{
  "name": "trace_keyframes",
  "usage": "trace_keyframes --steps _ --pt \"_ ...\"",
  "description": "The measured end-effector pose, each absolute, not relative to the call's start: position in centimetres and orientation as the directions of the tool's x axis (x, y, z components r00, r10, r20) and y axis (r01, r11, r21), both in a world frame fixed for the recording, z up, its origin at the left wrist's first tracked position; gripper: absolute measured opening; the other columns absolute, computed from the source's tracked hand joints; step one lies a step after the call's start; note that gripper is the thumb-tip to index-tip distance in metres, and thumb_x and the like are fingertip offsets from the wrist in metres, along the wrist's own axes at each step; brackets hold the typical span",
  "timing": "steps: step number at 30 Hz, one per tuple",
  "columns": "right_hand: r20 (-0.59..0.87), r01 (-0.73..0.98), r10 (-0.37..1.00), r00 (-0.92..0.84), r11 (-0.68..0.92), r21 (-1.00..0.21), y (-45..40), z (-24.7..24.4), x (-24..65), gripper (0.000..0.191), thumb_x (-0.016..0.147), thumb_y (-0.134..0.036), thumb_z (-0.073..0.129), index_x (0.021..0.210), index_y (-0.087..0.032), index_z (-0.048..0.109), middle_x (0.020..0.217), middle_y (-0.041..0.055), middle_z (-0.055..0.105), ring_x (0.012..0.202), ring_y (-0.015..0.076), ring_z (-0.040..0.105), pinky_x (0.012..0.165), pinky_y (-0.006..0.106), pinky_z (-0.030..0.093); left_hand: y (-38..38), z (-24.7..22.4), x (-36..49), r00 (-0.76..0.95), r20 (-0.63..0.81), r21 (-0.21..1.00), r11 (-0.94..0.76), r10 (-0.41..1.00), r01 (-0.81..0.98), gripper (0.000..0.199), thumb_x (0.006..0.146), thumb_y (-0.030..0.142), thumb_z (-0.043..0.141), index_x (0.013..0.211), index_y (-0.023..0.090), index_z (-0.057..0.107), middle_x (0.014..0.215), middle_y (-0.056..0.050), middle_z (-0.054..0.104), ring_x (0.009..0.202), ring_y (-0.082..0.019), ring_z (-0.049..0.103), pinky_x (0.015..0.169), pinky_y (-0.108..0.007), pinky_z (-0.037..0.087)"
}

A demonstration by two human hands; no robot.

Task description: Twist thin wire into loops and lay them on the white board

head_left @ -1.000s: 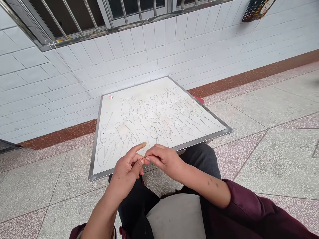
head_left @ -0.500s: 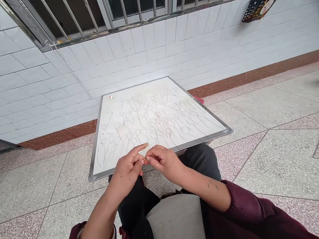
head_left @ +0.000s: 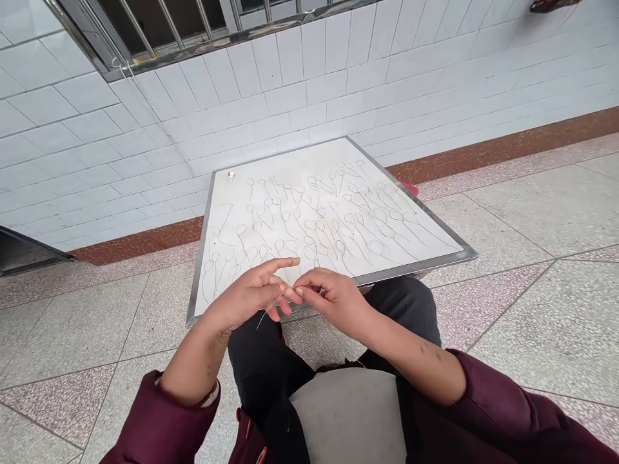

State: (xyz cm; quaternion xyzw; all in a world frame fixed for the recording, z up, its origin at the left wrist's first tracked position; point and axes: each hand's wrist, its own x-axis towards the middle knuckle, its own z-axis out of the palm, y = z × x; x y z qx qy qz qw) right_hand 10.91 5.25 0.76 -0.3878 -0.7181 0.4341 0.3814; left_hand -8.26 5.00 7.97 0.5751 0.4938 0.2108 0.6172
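A thin wire (head_left: 264, 316) runs through the fingers of both hands, held above my lap just in front of the table edge. My left hand (head_left: 256, 287) pinches it between thumb and fingers, with the index finger stretched out to the right; a length hangs below the thumb. Close beside it, fingertips nearly touching, my right hand (head_left: 333, 296) pinches the wire too. What shape the wire has between the fingertips is hidden. Several thin wire pieces with looped heads (head_left: 340, 247) lie in rough rows on the white tabletop beyond my hands.
The white table (head_left: 290, 158) has a metal rim and stands by a tiled wall (head_left: 290, 90). A small white and red object (head_left: 231, 175) sits at its far left corner. Window bars (head_left: 169, 22) are above. A cord (head_left: 155, 116) hangs down the wall.
The view has shifted, so the table appears further right and higher. My left hand has turned flatter, and a wire end now shows below its thumb. Both hands stay pinched together.
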Motion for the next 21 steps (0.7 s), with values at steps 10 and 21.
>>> trace_keyframes --steps 10,21 --pt "0.132 0.267 0.871 -0.473 0.284 -0.921 5.7 0.9 11.2 0.016 0.090 -0.016 0.056 0.087 -0.023 0.070 0.084 -0.0008 0.063 0.067 0.0112 0.052 0.061 0.024 0.039 5.3 7.1 -8.2 0.386 -0.366 0.895 0.206 0.847 0.395 0.057 0.088 0.032 0.059 0.142 0.018 0.047 0.090 -0.007 0.074 0.063 -0.012 0.058 0.054 -0.024 0.045" --pt "0.144 0.290 0.863 -0.484 0.313 -0.904 5.6 1.0 10.8 0.018 0.089 -0.011 0.054 0.083 -0.021 0.068 0.081 -0.0017 0.060 0.066 0.0101 0.048 0.061 0.024 0.036 4.9 6.7 -7.4 0.341 -0.308 0.821 0.066 0.888 0.567 0.054 0.091 0.033 0.048 0.142 0.019 0.047 0.083 -0.002 0.068 0.058 -0.013 0.054 0.052 -0.025 0.044"
